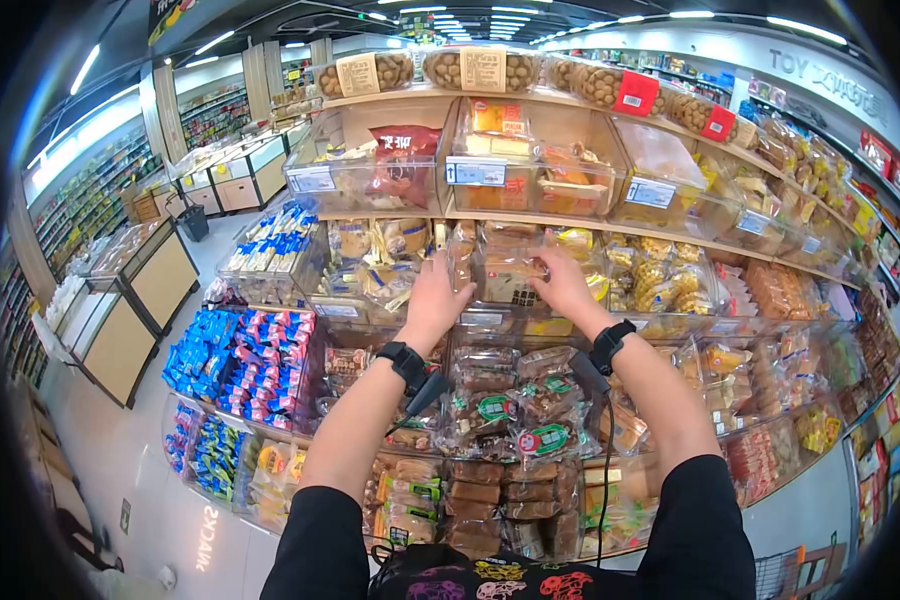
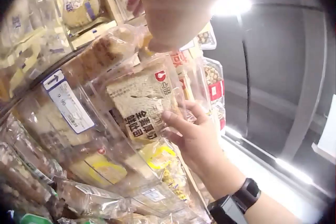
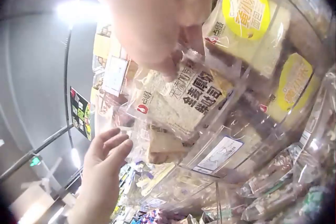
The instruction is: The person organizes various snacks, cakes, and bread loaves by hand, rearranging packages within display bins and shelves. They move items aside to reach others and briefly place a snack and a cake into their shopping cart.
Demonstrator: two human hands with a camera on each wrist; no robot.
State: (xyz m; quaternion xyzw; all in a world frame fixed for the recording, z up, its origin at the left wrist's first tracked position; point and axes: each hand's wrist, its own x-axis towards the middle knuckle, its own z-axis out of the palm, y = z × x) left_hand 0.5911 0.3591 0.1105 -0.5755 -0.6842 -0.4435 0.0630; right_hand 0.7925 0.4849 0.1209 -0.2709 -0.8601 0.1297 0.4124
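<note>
A clear bag of sliced bread (image 1: pixel 510 285) with dark printed characters stands at the front of a clear bin in the head view. My right hand (image 1: pixel 568 287) pinches its right edge, thumb on the printed face, as the left wrist view shows of the bread bag (image 2: pixel 139 98). My left hand (image 1: pixel 436 302) hovers at the bag's left side; in the right wrist view the left hand (image 3: pixel 107 163) has loosely bent fingers and holds nothing. Another bread pack (image 3: pixel 165 148) sits beside the bag, near the left fingers. Yellow-ringed bread bags (image 3: pixel 247 24) lie on its other side.
A price label (image 2: pixel 71 100) is fixed to the bin's front wall. Above is a shelf of clear bins (image 1: pixel 370 180); below are bins of wrapped brown cakes (image 1: pixel 515 405). Blue snack packs (image 1: pixel 200 350) fill bins at the left. A shopping basket (image 1: pixel 192 222) stands in the aisle.
</note>
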